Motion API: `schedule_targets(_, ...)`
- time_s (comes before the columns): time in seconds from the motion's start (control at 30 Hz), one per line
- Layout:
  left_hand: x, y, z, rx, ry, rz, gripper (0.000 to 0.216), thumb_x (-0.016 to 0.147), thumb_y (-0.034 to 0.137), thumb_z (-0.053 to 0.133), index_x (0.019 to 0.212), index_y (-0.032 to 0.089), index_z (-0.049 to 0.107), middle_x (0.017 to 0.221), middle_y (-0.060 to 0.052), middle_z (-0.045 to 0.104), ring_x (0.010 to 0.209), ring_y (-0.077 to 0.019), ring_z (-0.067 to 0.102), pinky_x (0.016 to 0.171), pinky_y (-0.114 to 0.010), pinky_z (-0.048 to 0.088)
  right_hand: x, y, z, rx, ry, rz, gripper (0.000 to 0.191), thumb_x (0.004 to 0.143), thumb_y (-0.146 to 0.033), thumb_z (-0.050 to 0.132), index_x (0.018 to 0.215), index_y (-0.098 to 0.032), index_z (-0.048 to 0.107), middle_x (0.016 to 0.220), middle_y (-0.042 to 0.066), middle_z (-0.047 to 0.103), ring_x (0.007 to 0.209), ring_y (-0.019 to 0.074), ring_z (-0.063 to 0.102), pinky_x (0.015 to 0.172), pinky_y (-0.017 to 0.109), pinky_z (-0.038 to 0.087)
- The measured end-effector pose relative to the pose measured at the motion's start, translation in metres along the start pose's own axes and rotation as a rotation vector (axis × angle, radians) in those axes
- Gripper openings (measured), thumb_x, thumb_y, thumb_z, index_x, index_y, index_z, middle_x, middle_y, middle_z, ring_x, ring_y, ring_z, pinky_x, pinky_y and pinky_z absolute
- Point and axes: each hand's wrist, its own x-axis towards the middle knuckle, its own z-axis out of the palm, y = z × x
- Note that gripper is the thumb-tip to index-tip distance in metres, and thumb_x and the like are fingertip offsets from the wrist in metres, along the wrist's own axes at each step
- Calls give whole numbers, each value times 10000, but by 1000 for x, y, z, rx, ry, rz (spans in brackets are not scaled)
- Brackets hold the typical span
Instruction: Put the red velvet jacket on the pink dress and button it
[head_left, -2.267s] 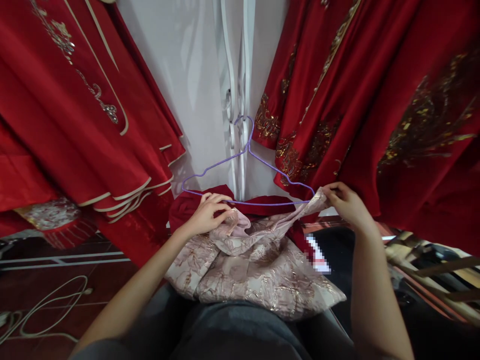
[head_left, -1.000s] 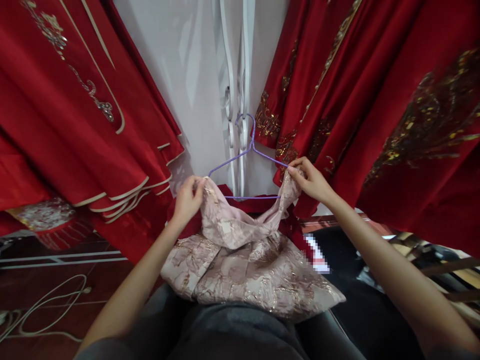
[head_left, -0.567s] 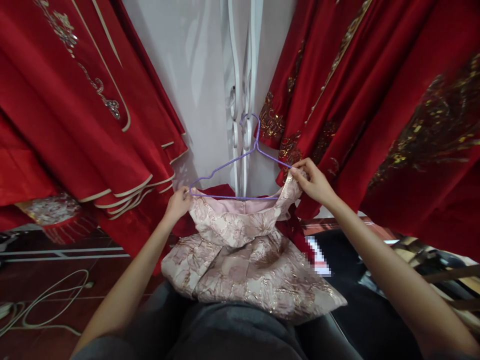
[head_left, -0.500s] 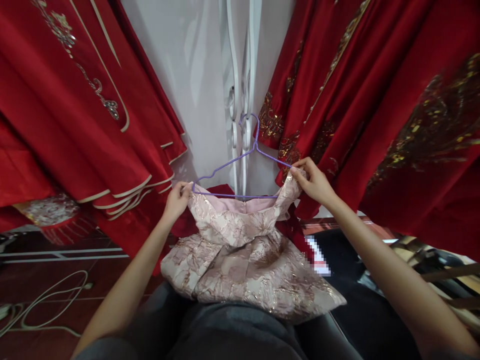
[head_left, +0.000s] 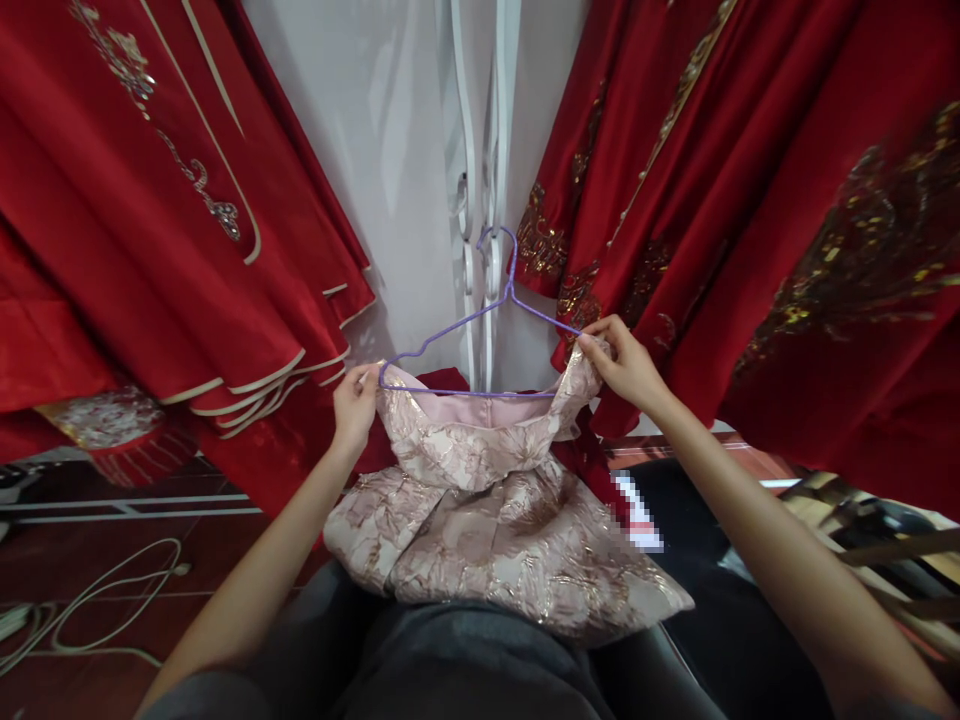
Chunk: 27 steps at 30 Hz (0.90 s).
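Note:
A pale pink brocade dress (head_left: pixel 487 520) with gold floral pattern lies over my lap, its top raised toward a purple wire hanger (head_left: pixel 480 320). The hanger's hook rests on a white scrolled metal rail (head_left: pixel 480 200). My left hand (head_left: pixel 354 400) pinches the dress's left shoulder at the hanger's left end. My right hand (head_left: pixel 622 362) pinches the right shoulder against the hanger's right arm. The neckline stretches between both hands, just under the hanger's bottom wire.
Red embroidered garments hang on the left (head_left: pixel 150 220) and on the right (head_left: pixel 750 220), close to both arms. A white wall (head_left: pixel 382 150) is behind. A white cable (head_left: pixel 105 610) coils on the dark red floor at lower left. Wooden pieces (head_left: pixel 885 540) lie at right.
Both hands lifted the dress's top from my lap up to the hanger and spread the neckline along it. The left hand moved out to the hanger's left end.

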Motion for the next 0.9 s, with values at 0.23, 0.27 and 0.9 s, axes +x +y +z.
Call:
schedule_targets(0.23, 2, 7, 3, -75, 37, -37, 372, 764, 478, 620, 932, 149, 663, 926, -73, 693, 853, -188, 638, 818, -304, 487, -2, 1, 0, 3, -5, 3, 282, 873, -506, 516, 950, -236, 529, 787, 13, 608, 654, 158, 537, 600, 273, 396)
schedule_targets(0.27, 1, 3, 2, -78, 113, -42, 366, 769, 471, 612, 927, 145, 659, 931, -74, 690, 860, -186, 636, 835, -308, 483, -2, 1, 0, 4, -11, 5, 279, 874, -505, 515, 952, -237, 527, 783, 12, 608, 651, 157, 536, 599, 272, 395)
schedule_targets(0.9, -3, 7, 17, -84, 240, -50, 335, 784, 466, 598, 870, 147, 649, 871, -59, 679, 828, -173, 622, 815, -292, 469, -2, 0, 1, 18, -18, -3, 258, 880, -484, 515, 950, -235, 517, 760, 4, 601, 635, 151, 523, 593, 263, 383)
